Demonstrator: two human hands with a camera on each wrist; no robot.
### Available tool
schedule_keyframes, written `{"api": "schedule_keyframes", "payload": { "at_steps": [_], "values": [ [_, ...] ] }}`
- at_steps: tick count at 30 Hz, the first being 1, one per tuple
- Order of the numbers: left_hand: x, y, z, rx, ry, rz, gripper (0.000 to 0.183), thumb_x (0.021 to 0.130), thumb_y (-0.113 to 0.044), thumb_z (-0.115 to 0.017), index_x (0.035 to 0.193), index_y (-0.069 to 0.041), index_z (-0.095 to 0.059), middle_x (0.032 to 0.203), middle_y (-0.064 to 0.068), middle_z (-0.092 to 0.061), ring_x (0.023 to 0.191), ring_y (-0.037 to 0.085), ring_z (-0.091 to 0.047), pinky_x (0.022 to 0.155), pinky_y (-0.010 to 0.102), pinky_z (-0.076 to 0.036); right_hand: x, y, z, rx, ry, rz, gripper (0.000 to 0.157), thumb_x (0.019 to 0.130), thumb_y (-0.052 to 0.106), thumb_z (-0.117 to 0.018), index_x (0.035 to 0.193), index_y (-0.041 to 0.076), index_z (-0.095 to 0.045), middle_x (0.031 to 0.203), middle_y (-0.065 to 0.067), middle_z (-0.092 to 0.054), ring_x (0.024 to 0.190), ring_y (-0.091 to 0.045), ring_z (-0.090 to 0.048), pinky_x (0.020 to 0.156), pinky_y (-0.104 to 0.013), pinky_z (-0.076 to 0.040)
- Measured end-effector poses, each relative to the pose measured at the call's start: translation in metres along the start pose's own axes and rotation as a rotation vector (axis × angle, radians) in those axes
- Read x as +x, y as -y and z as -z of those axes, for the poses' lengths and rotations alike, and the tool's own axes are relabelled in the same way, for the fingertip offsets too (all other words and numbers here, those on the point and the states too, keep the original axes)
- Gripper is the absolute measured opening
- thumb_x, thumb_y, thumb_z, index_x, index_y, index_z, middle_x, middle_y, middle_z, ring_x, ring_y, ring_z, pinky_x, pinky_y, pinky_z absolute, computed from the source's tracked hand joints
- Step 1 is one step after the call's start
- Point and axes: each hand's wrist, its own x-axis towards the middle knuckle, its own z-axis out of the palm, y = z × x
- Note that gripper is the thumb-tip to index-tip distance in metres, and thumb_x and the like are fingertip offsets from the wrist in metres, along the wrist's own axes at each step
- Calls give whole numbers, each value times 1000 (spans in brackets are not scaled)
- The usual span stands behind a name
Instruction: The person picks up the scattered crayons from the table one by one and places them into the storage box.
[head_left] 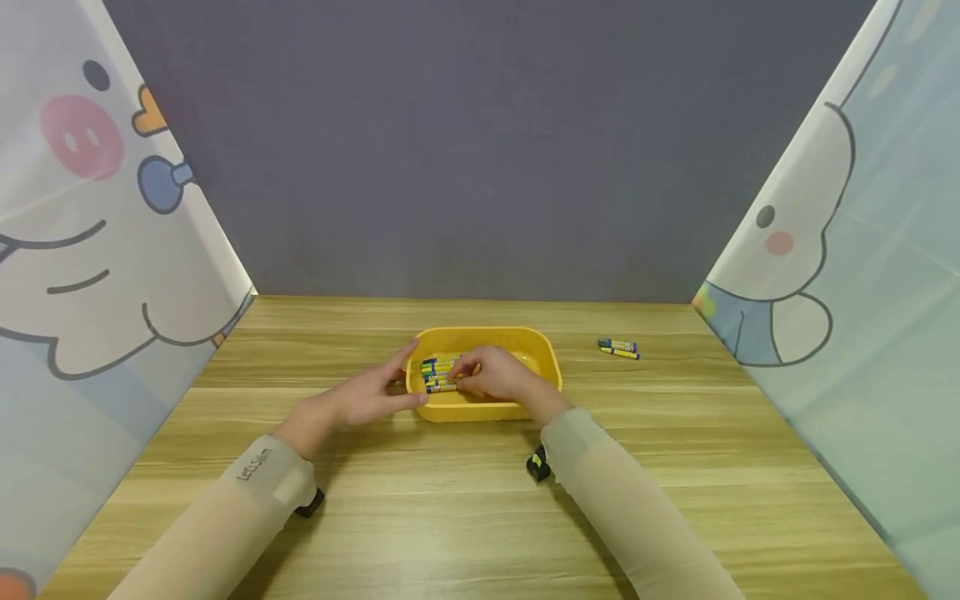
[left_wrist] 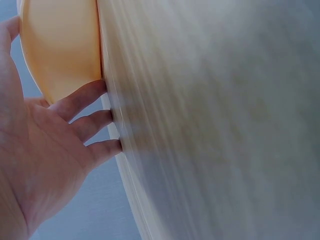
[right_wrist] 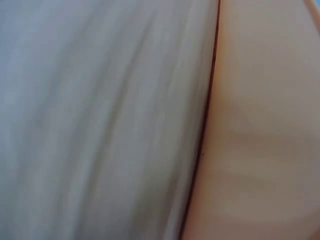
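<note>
A yellow plastic basket point(head_left: 540, 403) stands on the table, with several yellow-wrapped crayons point(head_left: 438, 388) side by side at its left end. My left hand point(head_left: 367, 395) spans that end with fingers spread, the thumb at the near rim. In the left wrist view, the left hand's fingers point(left_wrist: 90, 122) are fairly straight and their tips touch the table beside the basket wall point(left_wrist: 62, 45). My right hand point(head_left: 495, 373) reaches inside, its curled fingers pinching a crayon, which they mostly hide. The right wrist view holds only the basket's outer wall point(right_wrist: 260, 120) and the tabletop, no hand.
Two more crayons point(head_left: 619, 349) lie on the wooden table point(head_left: 420, 508) to the right of the basket. A dark grey panel point(head_left: 480, 150) closes the back, and cartoon-printed sheets point(head_left: 90, 192) stand along both sides.
</note>
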Motion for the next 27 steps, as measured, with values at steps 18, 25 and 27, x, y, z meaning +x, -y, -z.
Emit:
{"api": "schedule_keyframes", "payload": {
  "at_steps": [18, 25, 27],
  "values": [
    [-2, 0, 1, -5, 4, 11, 110, 101, -72, -64, 179, -32, 2, 161, 21, -59, 150, 42, -56, 126, 66, -39, -50, -40, 83, 60, -313, -18, 25, 107, 24, -73, 127, 12, -81, 110, -12, -77, 76, -19, -55, 65, -27, -45],
    [-3, -2, 1, 2, 5, 14, 109, 101, -72, -64, 179, -33, 2, 160, 19, -60, 150, 43, -56, 126, 67, -39, -86, -110, 119, 72, -394, -146, 36, 110, 32, -69, 136, 7, -76, 115, -23, -73, 81, -25, -57, 66, -32, -52],
    [-3, -2, 1, -4, 7, 13, 109, 101, -72, -64, 179, -32, 2, 160, 19, -59, 150, 43, -55, 126, 67, -39, -98, -129, 127, 65, -419, -167, 39, 111, 30, -68, 137, 3, -74, 121, -25, -73, 87, -26, -60, 70, -35, -55]
  ]
}}
